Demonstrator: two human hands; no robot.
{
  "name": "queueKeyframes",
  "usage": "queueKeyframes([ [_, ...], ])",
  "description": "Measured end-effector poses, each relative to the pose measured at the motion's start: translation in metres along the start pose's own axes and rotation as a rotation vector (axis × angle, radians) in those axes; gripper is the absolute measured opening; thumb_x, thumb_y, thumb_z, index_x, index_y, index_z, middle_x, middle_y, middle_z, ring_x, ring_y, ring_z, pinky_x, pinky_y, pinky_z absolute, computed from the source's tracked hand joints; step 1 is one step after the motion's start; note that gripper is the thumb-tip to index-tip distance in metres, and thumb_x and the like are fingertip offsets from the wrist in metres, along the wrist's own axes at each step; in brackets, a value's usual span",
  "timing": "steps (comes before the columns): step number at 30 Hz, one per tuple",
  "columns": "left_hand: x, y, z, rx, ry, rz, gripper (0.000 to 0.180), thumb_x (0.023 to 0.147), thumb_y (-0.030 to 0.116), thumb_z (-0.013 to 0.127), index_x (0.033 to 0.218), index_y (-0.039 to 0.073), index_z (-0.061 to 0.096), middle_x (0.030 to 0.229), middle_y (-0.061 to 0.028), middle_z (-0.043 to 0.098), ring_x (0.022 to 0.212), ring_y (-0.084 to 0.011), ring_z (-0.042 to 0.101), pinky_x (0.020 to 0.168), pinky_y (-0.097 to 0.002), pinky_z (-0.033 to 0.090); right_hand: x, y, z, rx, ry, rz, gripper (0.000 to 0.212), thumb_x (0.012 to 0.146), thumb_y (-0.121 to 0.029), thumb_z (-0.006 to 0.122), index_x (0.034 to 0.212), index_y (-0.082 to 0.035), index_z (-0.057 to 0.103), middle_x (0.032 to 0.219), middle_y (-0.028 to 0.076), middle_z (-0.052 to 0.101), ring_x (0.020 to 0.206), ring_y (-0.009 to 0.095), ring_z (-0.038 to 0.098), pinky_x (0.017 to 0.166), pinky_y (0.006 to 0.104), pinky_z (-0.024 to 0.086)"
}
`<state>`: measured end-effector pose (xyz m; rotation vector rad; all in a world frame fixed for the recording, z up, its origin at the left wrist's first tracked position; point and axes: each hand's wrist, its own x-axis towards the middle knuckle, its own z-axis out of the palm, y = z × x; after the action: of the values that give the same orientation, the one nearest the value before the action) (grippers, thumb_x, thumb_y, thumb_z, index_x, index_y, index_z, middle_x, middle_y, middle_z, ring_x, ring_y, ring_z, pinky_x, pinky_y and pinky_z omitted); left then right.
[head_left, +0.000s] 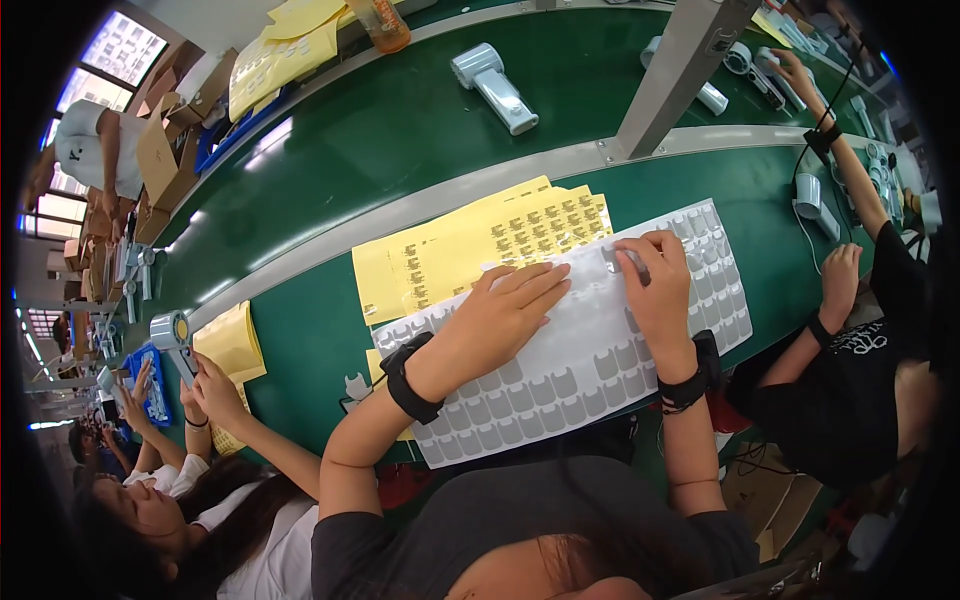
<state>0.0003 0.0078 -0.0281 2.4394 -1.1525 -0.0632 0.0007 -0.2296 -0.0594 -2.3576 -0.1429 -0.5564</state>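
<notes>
A large white sheet [560, 345] with rows of grey shield-shaped stickers lies before me, partly bare backing in its middle. My left hand [505, 315] rests flat on it with the fingers stretched out. Near the sheet's far edge my right hand [658, 290] is closed, thumb and index finger pinching at a grey sticker [612, 263]; its far side is hidden by the fingers. Yellow sheets [450, 245] with small printed labels lie stacked beyond, partly under the white sheet. Black bands circle both my wrists.
A grey handheld device [495, 88] lies on the green conveyor [360, 130] beyond a metal rail. A metal post [680, 75] rises at the right. Co-workers sit on both sides; one at the left holds a similar device [172, 335]. Another device [815, 205] with a cable lies at the right.
</notes>
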Motion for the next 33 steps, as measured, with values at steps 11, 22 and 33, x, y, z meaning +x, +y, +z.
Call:
queueKeyframes([
  [11,-0.002,-0.001,0.005,-0.005,0.015,0.015,0.047,0.086,0.013,0.066,0.132,0.006,0.056,0.144,-0.0043,0.050,0.131,-0.0208,0.046,0.104,-0.0373,0.037,-0.005,0.011,0.004,0.599,0.044,0.361,0.009,0.093,-0.006,0.063,0.099,-0.002,0.058,0.091,-0.003,0.058,0.081,0.004,0.053,0.071,0.0195,0.043],
  [22,-0.007,-0.004,0.006,-0.016,0.026,0.015,0.048,0.088,0.013,0.064,0.134,0.005,0.053,0.145,-0.0067,0.048,0.132,-0.0224,0.045,0.106,-0.0393,0.036,-0.003,0.007,0.005,0.793,0.012,0.409,0.014,0.089,0.002,0.065,0.100,-0.002,0.056,0.092,-0.001,0.057,0.083,0.005,0.054,0.076,0.0182,0.043],
  [33,-0.031,-0.047,-0.050,0.023,0.178,-0.277,0.047,0.088,0.018,0.065,0.130,-0.002,0.053,0.134,-0.0199,0.053,0.123,-0.0345,0.051,0.103,-0.0432,0.040,-0.004,0.004,0.006,0.800,0.036,0.388,0.039,0.088,0.004,0.066,0.120,-0.005,0.047,0.087,0.000,0.058,0.077,0.005,0.051,0.069,0.0173,0.040],
])
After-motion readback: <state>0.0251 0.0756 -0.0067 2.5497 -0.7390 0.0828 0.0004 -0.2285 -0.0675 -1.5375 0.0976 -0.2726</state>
